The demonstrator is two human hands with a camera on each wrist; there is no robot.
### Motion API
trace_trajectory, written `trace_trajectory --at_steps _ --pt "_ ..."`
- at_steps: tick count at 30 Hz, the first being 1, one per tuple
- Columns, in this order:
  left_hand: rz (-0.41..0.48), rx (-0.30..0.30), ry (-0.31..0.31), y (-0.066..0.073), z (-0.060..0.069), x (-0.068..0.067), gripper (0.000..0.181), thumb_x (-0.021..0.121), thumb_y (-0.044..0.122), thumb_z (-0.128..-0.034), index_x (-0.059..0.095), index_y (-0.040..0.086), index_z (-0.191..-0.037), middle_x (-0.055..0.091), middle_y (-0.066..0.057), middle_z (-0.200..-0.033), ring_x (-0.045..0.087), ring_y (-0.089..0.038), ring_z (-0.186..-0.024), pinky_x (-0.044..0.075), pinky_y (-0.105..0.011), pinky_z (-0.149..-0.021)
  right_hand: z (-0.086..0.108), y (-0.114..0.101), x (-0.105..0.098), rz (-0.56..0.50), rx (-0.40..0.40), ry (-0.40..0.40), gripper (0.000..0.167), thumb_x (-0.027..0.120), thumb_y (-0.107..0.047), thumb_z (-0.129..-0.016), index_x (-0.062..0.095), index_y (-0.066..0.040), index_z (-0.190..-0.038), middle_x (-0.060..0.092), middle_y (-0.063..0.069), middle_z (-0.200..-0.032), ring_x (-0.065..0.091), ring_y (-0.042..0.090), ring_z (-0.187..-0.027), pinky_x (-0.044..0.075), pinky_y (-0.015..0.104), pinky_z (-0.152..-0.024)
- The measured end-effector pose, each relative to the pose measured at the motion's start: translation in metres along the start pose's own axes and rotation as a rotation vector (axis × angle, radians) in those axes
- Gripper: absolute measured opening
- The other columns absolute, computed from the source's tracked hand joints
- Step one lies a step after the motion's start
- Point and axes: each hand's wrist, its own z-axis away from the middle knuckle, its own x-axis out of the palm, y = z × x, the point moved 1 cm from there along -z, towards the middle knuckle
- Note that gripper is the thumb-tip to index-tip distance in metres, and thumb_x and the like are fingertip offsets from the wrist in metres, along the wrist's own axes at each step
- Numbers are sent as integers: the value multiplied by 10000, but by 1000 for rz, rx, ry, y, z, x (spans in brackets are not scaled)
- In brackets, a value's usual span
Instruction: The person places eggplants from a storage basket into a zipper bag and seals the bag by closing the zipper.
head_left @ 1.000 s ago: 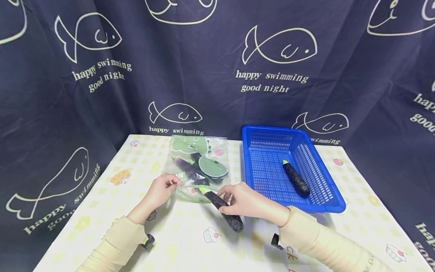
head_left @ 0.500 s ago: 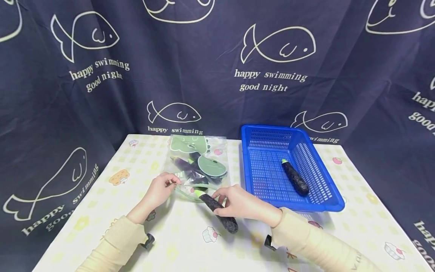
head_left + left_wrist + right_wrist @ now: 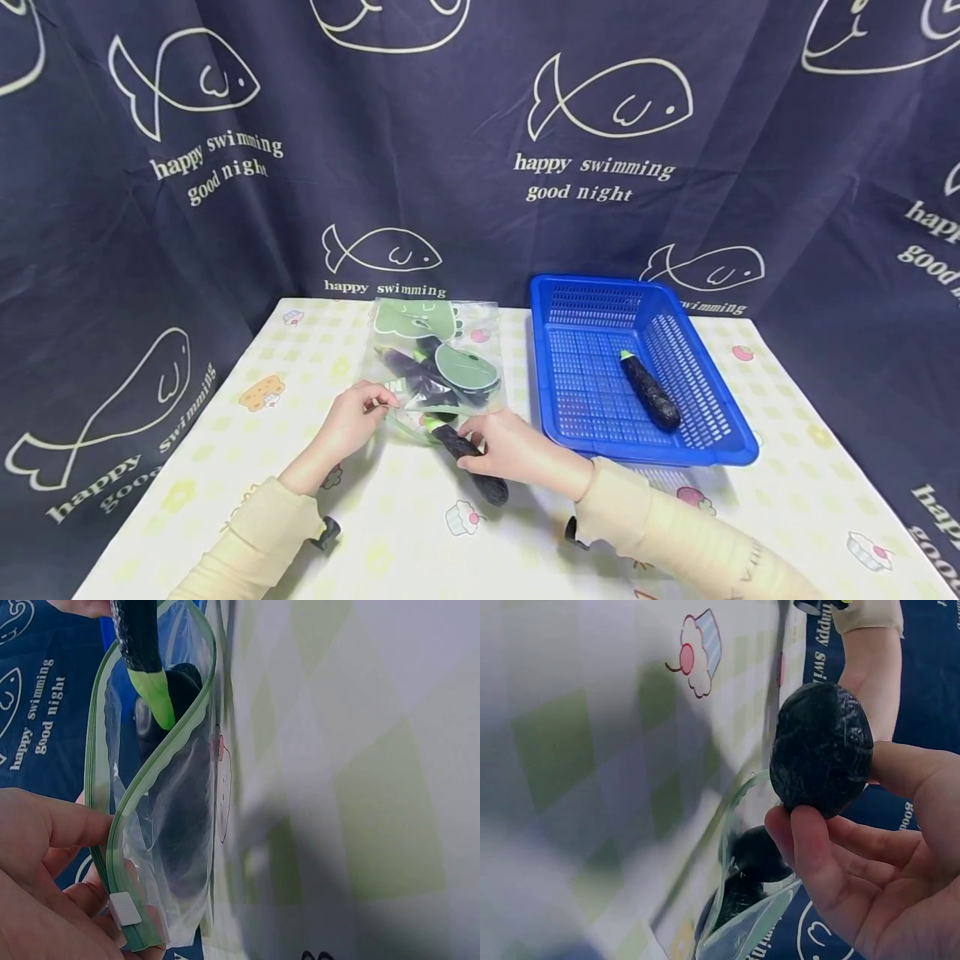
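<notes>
A clear zip bag (image 3: pixel 416 320) with green cartoon prints lies on the table, several dark eggplants inside it. My left hand (image 3: pixel 356 423) pinches the rim at the left of its mouth, beside a white slider (image 3: pixel 124 908) seen in the left wrist view. The mouth gapes. My right hand (image 3: pixel 517 450) grips a dark eggplant (image 3: pixel 491 488) between thumb and fingers. Its green stem end (image 3: pixel 154 696) points into the bag's mouth, while the rounded end (image 3: pixel 821 750) faces the right wrist camera. The thick body is still outside the rim.
To the right of the bag stands a blue plastic basket (image 3: pixel 551 400) with one eggplant (image 3: pixel 649 390) lying in it. A patterned cloth (image 3: pixel 225 467) covers the table. A dark blue fish-print curtain (image 3: pixel 465 150) hangs behind.
My right hand has moved left and slightly forward with the eggplant, bringing its stem end into the bag's mouth. The left hand keeps its place at the rim.
</notes>
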Motion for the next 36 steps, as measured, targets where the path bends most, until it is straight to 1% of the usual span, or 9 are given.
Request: trace_trajectory --at_steps 7,13,17,22,24,29,33,36 --pt "2 -16 -8 1 0 0 170 606 -55 -788 688 86 -834 626 -33 -881 542 -174 -782 451 -334 -731 -6 -2 6 75 21 8 368 739 -287 -771 684 -44 -1042 689 25 -810 591 82 -702 497 219 -666" --pt "-12 -18 -10 0 -1 0 184 613 -51 -790 686 115 -824 619 -25 -868 537 -167 -774 451 -330 -722 -10 -3 13 122 35 14 347 740 -295 -773 691 -64 -1028 676 10 -805 573 73 -685 497 233 -645" --pt "-12 -10 -9 1 -2 0 182 612 -52 -791 687 111 -825 622 -23 -871 544 -170 -783 463 -348 -736 -13 -3 16 157 26 31 335 742 -289 -777 690 -61 -1016 678 9 -804 565 82 -661 500 250 -635" --pt "-9 -6 -10 1 -2 0 185 611 -56 -789 688 107 -829 625 -24 -873 546 -171 -785 465 -354 -740 -16 -5 21 223 28 46 334 738 -306 -782 692 -75 -1018 713 35 -903 654 138 -777 524 283 -701" --pt "-10 -10 -11 1 -2 1 189 612 -56 -789 687 113 -826 625 -24 -875 545 -170 -783 464 -351 -737 -17 -6 22 250 26 53 330 739 -307 -780 693 -78 -1013 715 38 -915 669 165 -811 524 305 -711" --pt "-9 -12 -11 1 -2 1 198 615 -54 -791 686 129 -820 623 -20 -872 539 -161 -776 454 -336 -731 -19 -8 26 304 34 71 314 736 -310 -780 686 -89 -998 709 37 -887 671 190 -798 514 350 -664" --pt "-7 -7 -9 2 -1 1 203 616 -57 -789 687 131 -818 623 -19 -868 537 -161 -774 449 -331 -729 -21 -8 30 336 40 78 282 730 -310 -783 672 -105 -967 694 30 -848 659 189 -761 497 345 -603" --pt "-7 -6 -7 2 -1 1 206 615 -59 -787 687 132 -817 625 -21 -871 540 -165 -778 452 -336 -734 -23 -8 32 356 25 94 242 732 -303 -779 660 -115 -913 669 22 -793 644 184 -713 483 333 -555"
